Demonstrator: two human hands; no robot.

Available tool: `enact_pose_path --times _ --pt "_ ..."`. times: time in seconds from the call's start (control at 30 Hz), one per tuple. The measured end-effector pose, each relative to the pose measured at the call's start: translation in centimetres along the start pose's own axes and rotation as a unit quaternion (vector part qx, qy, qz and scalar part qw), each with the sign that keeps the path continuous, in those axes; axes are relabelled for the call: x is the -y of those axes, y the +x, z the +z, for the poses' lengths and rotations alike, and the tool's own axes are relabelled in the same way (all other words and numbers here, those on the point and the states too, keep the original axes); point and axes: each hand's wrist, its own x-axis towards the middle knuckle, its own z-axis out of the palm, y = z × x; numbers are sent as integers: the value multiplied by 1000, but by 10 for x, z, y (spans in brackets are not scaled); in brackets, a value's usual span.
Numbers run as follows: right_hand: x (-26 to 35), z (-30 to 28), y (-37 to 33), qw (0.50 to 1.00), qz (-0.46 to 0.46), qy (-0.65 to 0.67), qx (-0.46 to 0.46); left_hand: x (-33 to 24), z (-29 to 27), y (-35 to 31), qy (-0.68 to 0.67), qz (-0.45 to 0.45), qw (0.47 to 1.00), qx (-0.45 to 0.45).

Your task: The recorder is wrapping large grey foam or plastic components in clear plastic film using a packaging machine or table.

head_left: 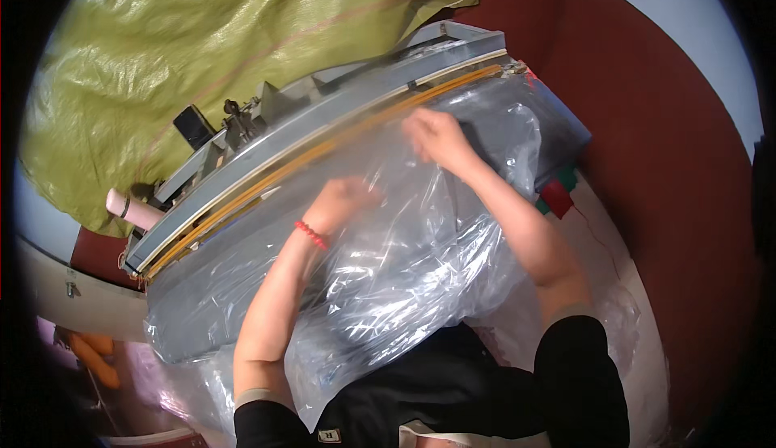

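Observation:
My left hand [343, 201], with a red bead bracelet [310, 235] at its wrist, hovers above clear plastic film [404, 254]. Motion smears its fingers, so their grip cannot be made out. Farther right and higher, my right hand [436, 137] has its fingers curled and pinched together on the film near its far edge. The film is wrinkled and shiny, spreading over a dark work surface down to my lap. Just beyond both hands runs a long grey metal machine [323, 116] with an orange-yellow strip [347, 134] along its near side.
A large yellow-green woven sheet [242, 27] covers the area behind the machine. At the machine's far side are a phone [193, 127] and a pink bottle [133, 209]. A red cloth piece [556, 198] lies at the right edge. Dark red floor [630, 124] extends on the right.

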Motion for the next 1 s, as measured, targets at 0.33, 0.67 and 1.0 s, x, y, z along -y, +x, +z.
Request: enact_pose_path --times 0.33,0.67,1.0 --pt "-99 -137 -7 752 -51 -568 -329 36 -44 -91 -89 -120 983 110" --pt "-93 -146 -18 754 -20 -563 -339 74 -61 -172 -108 -116 987 -24" --pt "-85 -183 -42 656 -123 -578 -469 82 -55 -167 -67 -100 990 -77"
